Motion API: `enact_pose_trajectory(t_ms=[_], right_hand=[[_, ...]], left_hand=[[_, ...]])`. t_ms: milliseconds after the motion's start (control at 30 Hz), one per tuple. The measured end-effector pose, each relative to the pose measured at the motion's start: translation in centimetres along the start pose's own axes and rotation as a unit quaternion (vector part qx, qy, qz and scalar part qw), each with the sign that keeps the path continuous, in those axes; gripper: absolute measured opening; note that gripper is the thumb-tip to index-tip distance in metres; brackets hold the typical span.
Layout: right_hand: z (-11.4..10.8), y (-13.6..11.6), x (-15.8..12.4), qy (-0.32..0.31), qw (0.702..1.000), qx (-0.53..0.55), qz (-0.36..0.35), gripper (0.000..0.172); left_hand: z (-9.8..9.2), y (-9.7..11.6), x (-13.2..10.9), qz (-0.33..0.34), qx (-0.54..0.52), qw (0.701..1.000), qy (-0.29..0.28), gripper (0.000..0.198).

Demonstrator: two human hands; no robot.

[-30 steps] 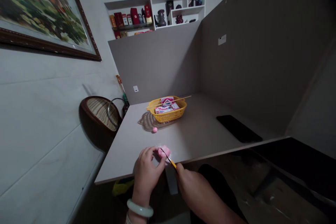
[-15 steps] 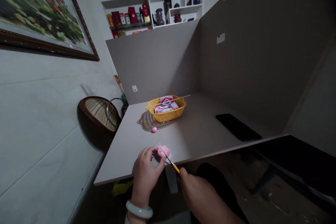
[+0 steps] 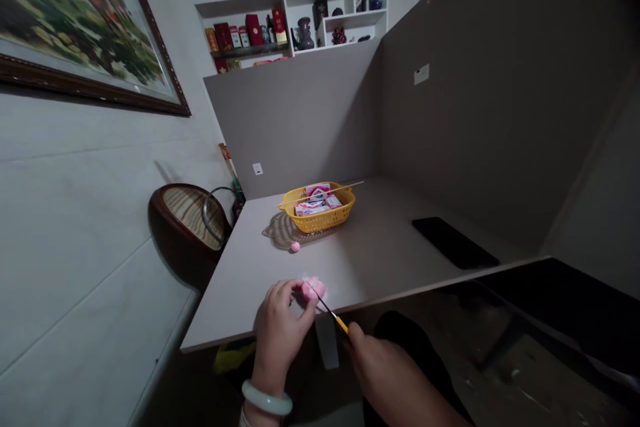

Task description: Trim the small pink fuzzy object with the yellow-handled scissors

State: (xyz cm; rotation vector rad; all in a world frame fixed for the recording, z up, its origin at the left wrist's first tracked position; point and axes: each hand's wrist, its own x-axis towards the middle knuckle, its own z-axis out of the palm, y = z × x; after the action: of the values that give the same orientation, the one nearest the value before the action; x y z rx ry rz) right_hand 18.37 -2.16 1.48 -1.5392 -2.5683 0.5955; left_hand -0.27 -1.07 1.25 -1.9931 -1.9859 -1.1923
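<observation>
My curled left hand (image 3: 281,328) holds the soft pink lump (image 3: 314,289) firm while my right hand (image 3: 387,373) pinches the yellow tool (image 3: 340,324) and keeps its thin tip gentle.

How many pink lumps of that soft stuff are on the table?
2. The larger lump sits near the edge of the table, in the left hand; a small ball lies farther off, beside the yellow basket. More could be hidden in the basket.

Pink lump (image 3: 313,289), partly behind left fingers (image 3: 290,295)
</observation>
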Motion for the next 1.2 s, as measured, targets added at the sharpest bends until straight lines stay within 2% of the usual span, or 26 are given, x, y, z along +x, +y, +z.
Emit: enact_pose_trajectory(t_ms=[100,233,433,533,667,867,967,1100,1200], right_hand=[[-0.3,-0.2,0.1,0.019,1.0,-0.008,-0.011,0.027],[-0.5,-0.8,1.5,0.053,0.997,-0.033,-0.034,0.028],[0.7,0.4,0.2,0.022,1.0,-0.001,-0.015,0.024],[0.3,0.2,0.1,0.031,0.999,-0.001,-0.015,0.025],[-0.7,-0.8,1.4,0.054,0.997,-0.031,-0.034,0.027],[0.6,0.3,0.2,0.026,0.999,-0.013,-0.014,0.023],[0.2,0.1,0.0,0.026,0.999,-0.015,-0.014,0.025],[-0.9,-1.0,1.3,0.037,0.999,-0.02,-0.019,0.025],[-0.3,-0.7,1.2,0.037,0.999,-0.006,-0.02,0.021]], left_hand=[[0.0,0.1,-0.1,-0.001,0.004,1.0,-0.003,0.017],[-0.1,0.2,0.0,-0.002,0.007,1.0,0.005,0.017],[-0.3,0.4,0.1,0.002,0.004,1.0,0.009,0.016],[-0.2,0.5,0.0,-0.005,-0.001,1.0,0.001,0.019],[-0.1,0.4,0.1,0.003,0.0,1.0,0.004,0.02],[-0.3,0.2,0.2,0.004,0.004,1.0,0.006,0.017],[-0.2,0.3,0.2,0.002,0.005,1.0,0.003,0.017],[-0.2,0.2,0.1,-0.01,0.006,1.0,0.002,0.019],[-0.2,0.1,0.1,-0.014,0.004,1.0,-0.001,0.018]])
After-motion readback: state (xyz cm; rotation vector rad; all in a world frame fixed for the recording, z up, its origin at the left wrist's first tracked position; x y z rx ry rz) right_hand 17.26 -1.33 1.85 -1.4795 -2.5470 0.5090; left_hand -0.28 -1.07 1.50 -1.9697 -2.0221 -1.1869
